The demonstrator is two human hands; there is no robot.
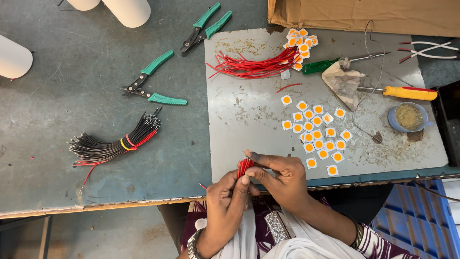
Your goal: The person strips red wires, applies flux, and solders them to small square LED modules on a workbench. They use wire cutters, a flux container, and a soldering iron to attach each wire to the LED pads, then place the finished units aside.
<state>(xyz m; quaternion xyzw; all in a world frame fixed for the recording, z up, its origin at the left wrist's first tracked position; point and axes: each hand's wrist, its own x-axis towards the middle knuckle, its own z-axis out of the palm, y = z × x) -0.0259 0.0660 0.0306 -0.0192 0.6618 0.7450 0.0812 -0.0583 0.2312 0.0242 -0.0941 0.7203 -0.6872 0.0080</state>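
Both hands meet at the near table edge, closed around 1 small bunch of red wires (245, 166). The left hand (225, 196) wraps the bunch from below, fingers curled tight, thumb pressed against it. The right hand (282, 180) pinches the upper ends between thumb and forefinger, the other fingers folded in.

The bunch stands roughly upright, just in front of the grey mat (249, 120) that covers the right part of the table (72, 96).

On the mat, right beside the right hand, lies a scatter of small white squares with orange centres (316, 132) (a second heap sits at the far edge, touching a loose sheaf of red wires (254, 67)). Further right are a green-handled tool (318, 66), a yellow-handled tool (409, 92) and a small blue pot (408, 117).

Left of the mat lie 2 green-handled cutters (153, 86), well apart from the hands, and a banded bundle of black wires (115, 144).
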